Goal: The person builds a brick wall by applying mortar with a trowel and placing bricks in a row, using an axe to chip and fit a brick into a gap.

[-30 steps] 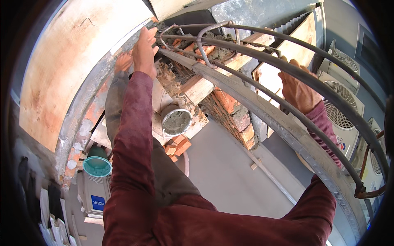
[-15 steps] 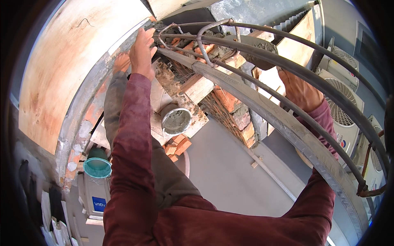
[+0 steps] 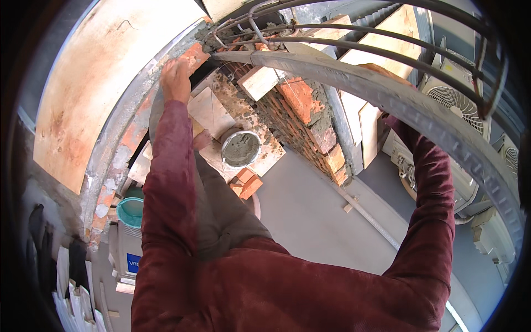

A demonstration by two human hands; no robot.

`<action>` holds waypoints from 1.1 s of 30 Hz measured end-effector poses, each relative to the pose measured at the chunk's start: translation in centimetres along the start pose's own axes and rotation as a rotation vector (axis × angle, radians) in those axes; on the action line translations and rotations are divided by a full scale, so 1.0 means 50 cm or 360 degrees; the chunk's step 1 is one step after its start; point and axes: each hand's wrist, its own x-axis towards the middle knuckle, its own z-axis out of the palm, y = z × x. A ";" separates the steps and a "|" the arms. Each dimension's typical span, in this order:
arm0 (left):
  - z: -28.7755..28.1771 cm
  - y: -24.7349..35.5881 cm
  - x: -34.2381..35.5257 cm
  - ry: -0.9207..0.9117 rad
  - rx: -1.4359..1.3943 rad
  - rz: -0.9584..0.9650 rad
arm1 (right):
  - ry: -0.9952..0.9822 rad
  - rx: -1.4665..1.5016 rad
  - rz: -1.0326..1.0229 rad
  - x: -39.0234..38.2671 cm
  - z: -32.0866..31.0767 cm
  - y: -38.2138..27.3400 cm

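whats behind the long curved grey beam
Part of the bare right hand shows above the long curved grey beam, and pale wooden boards show below it. The rest of the hand, and anything it may hold, is covered.

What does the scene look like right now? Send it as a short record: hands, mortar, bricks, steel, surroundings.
Left hand: at the orange brick patch on the wall's edge; contact unclear
Right hand: mostly hidden behind the long grey beam; grip unclear
Mortar: grey, in a round bucket between the legs and the brickwork
Loose bricks: orange, clustered beside that bucket
Steel: rebar cage, running above the beam
Surroundings: teal bucket at left, air-conditioner outdoor unit at right
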 end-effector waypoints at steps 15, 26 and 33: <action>-0.243 0.169 -0.532 -0.0980 0.1589 0.0313 | -0.0705 0.0576 0.0660 -0.160 -0.062 -0.132; -0.269 0.285 -0.670 -0.1404 0.1725 0.0447 | 0.1016 0.2343 0.1701 -0.309 0.262 -0.603; -0.278 0.016 -0.644 -0.2266 0.1827 -0.0180 | 0.0639 0.3220 0.2173 -0.216 0.472 -0.996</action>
